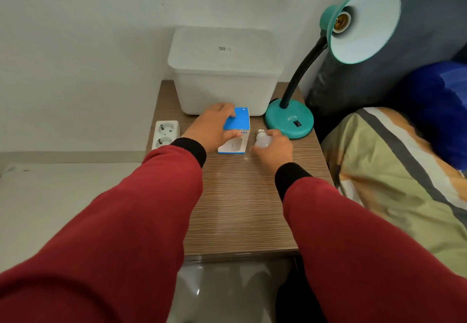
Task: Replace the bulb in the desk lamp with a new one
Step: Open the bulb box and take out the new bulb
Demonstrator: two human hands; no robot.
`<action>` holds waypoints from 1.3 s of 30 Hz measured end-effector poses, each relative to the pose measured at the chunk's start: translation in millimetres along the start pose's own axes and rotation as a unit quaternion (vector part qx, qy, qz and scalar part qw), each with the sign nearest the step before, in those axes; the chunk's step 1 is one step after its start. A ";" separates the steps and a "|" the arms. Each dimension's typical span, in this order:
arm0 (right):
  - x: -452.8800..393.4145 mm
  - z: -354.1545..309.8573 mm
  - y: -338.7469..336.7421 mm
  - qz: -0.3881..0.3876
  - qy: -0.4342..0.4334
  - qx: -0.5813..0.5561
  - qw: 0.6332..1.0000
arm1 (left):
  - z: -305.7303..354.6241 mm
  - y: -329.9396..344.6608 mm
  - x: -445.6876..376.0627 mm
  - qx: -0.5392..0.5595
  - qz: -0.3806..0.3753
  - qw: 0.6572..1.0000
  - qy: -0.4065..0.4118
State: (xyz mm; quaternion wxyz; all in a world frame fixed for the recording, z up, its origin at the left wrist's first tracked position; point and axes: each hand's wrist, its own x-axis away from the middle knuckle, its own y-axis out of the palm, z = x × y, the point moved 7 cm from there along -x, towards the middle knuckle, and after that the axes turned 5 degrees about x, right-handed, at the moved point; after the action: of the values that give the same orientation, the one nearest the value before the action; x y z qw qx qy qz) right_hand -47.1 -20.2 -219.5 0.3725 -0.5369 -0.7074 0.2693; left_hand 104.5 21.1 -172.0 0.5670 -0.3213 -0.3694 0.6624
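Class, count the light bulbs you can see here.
1: a bulb in the right hand, beside the lamp base. The box may hide another.

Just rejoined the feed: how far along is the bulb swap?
Done: the lamp socket is empty, so the old bulb looks removed. In hand: right hand holds a bare bulb on the table; left hand grips the blue bulb box. Left: unboxing and screwing in the new bulb.

White wall point(75, 44), wooden table point(240, 209), perhaps bedding point(391, 171).
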 end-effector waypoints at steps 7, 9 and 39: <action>-1.1 9.6 3.2 -0.014 0.002 0.001 1.000 | -1.7 0.4 2.4 0.035 0.033 0.999 0.002; -1.9 10.6 3.7 -0.016 0.004 0.004 1.000 | -3.0 1.4 3.0 0.046 0.037 0.998 -0.003; -1.2 -53.7 -17.4 0.000 -0.211 -0.002 0.977 | -24.3 -3.5 -1.7 0.156 0.017 0.987 -0.012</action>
State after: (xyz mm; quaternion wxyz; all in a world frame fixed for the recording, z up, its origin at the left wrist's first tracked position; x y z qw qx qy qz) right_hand -12.8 -27.2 -175.2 0.2134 -0.4690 -0.7707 0.3749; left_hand 127.1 22.7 -181.6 0.5947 -0.2265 -0.2628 0.7252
